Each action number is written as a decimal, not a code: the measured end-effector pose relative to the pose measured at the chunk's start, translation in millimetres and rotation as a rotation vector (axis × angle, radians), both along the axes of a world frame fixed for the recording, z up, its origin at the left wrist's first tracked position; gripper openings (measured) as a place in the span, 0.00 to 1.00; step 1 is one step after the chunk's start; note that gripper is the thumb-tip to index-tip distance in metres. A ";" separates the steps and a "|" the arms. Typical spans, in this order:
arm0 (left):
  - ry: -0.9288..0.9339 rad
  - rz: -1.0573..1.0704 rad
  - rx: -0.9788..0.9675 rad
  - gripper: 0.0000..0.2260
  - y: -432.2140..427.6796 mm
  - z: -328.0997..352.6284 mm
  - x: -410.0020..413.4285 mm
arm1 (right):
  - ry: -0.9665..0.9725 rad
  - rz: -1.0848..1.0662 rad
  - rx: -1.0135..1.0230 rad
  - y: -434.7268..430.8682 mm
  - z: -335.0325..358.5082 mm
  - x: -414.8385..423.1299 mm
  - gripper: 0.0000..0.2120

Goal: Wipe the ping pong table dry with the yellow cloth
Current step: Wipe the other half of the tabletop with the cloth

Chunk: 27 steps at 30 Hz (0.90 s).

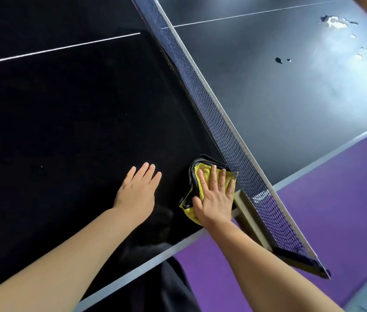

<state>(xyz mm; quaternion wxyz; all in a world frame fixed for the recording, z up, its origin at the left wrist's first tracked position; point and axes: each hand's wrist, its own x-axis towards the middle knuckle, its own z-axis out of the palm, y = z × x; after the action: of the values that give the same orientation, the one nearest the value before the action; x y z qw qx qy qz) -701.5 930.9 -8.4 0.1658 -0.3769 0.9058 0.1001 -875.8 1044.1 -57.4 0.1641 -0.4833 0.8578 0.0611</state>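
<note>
The dark ping pong table (65, 113) fills most of the view. A folded yellow cloth (197, 176) with a dark underside lies on it close to the near edge, right against the foot of the net (212, 102). My right hand (215, 197) presses flat on the cloth, fingers spread toward the net. My left hand (138, 190) rests flat on the bare table just left of the cloth, palm down, holding nothing. Water puddles (335, 21) and small drops (279, 60) sit on the far half beyond the net.
The net runs diagonally from top centre to its post (252, 224) clamped at the near edge. A white centre line (54, 50) crosses the table. Purple floor (335, 199) lies beyond the table's edge at the right and below.
</note>
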 end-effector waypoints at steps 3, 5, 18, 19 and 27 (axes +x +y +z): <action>0.008 -0.032 0.010 0.28 5.7 0.3 17.8 | 0.003 -0.033 -0.024 14.9 -1.1 26.7 0.38; 0.020 -0.053 0.020 0.28 9.4 0.7 34.3 | -0.002 -0.070 -0.028 21.5 -1.0 48.5 0.38; -0.084 0.069 0.065 0.34 23.7 -10.7 244.8 | -0.012 0.123 0.076 6.0 -0.4 248.7 0.37; -0.096 0.087 0.069 0.35 24.6 -11.7 263.8 | -0.018 0.144 0.087 3.0 -0.8 264.1 0.38; -0.076 0.245 0.093 0.38 41.3 -9.3 383.5 | -0.045 0.447 0.097 -17.7 -2.3 386.5 0.39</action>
<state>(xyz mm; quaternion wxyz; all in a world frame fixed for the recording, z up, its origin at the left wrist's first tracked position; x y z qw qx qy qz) -318.0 972.2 -17.7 0.2039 -0.4804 0.8403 0.1469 -489.3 1026.4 -59.7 0.1885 -0.6542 0.7215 0.1264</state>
